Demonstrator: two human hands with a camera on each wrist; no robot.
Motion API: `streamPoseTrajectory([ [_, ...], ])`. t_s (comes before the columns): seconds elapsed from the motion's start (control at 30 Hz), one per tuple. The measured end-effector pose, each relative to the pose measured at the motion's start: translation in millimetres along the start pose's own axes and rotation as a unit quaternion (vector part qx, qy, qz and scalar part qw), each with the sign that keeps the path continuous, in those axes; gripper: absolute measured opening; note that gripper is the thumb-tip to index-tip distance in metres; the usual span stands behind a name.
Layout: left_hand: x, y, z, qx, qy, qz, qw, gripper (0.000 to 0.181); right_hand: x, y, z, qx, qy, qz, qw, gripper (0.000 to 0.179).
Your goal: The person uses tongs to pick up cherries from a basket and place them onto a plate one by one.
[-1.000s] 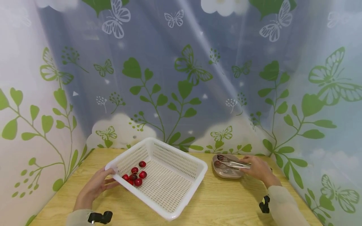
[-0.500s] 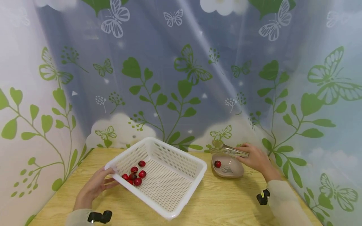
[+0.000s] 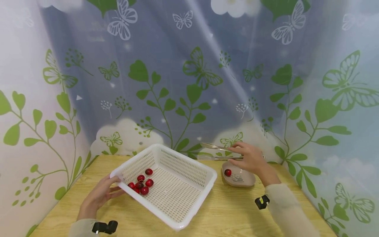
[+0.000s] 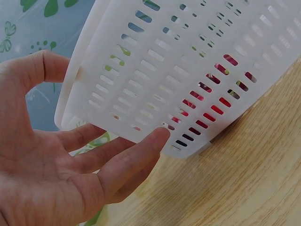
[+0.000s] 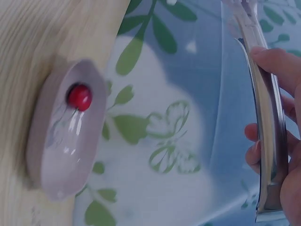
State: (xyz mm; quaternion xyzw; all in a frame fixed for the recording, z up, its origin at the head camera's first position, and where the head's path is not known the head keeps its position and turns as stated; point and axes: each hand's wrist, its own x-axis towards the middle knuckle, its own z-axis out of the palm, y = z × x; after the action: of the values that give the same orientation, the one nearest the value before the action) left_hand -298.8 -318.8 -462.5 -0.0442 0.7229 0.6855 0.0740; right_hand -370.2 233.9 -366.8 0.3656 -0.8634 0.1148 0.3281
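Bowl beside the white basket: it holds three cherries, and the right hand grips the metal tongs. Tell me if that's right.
Not quite: the bowl beside the white basket holds one cherry, not three, as the right wrist view shows; the right hand does grip the metal tongs.

Right hand [image 3: 250, 158] shifted toward ten o'clock, tongs [image 5: 269, 122] lifted off the bowl [image 3: 248, 178], arms spread wider, cherry [image 3: 227, 172] now in view

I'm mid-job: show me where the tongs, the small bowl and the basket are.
Tongs [image 5: 271, 136]: right wrist view, on the metal partway along their length.
Small bowl [image 5: 70, 165]: right wrist view, on its bare inside.
Basket [image 3: 176, 191]: head view, on the bare, slotted floor.
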Motion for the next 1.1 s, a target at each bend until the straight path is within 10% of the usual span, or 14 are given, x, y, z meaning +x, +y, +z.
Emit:
streamPoseTrajectory([
  [1.1,0.7,-1.1,0.2,0.007,-0.001,0.005,1.0000,0.065,86.1,-83,45,0.047,0.021,-0.078,0.9956,0.046],
])
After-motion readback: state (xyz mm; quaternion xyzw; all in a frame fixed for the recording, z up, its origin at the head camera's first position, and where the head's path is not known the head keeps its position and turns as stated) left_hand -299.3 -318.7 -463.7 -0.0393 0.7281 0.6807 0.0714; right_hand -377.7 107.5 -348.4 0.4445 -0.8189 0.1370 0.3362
